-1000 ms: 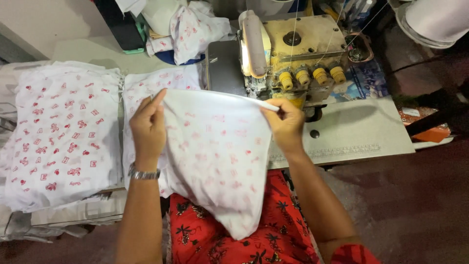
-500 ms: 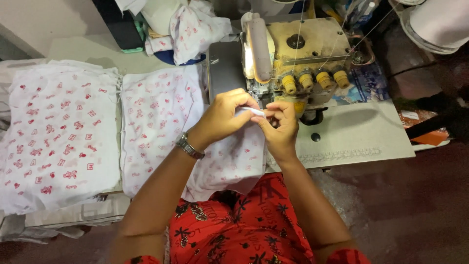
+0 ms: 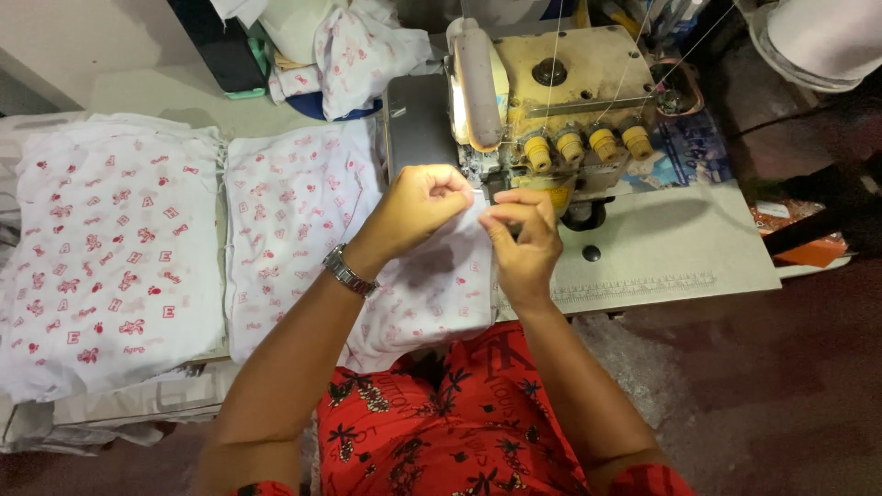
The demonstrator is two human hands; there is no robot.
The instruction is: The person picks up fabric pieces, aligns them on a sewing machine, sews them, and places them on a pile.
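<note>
Head view, looking straight down: the left hand [image 3: 418, 207] and the right hand [image 3: 524, 241] meet at the front of a yellowed sewing machine [image 3: 551, 101], both working the same piece of white cloth [image 3: 441, 285] with a small pink print. The left fingers [image 3: 450, 184] are curled tight, pinching the cloth's top edge just beside the machine's needle area. The right fingers [image 3: 505, 216] are closed too, thumb pressed against forefinger on that same edge, touching or nearly touching the left hand. The rest of the cloth hangs off the front edge of the tabletop [image 3: 680, 248] and drapes onto the person's lap, over a red garment with a dark leaf pattern [image 3: 441, 422]. A metal wristwatch [image 3: 349, 272] sits on the left wrist.

Four yellow knobs [image 3: 588, 145] run in a row along the front of the machine, with threads rising from it toward the top of the frame. To the left of the hands lie two flat stacks: the nearer stack of pale pink-printed pieces [image 3: 294, 220], and beyond it a stack printed with bolder red figures [image 3: 101, 257]. Behind them, near the machine's left end, more cloth is heaped loosely [image 3: 354, 46].
</note>
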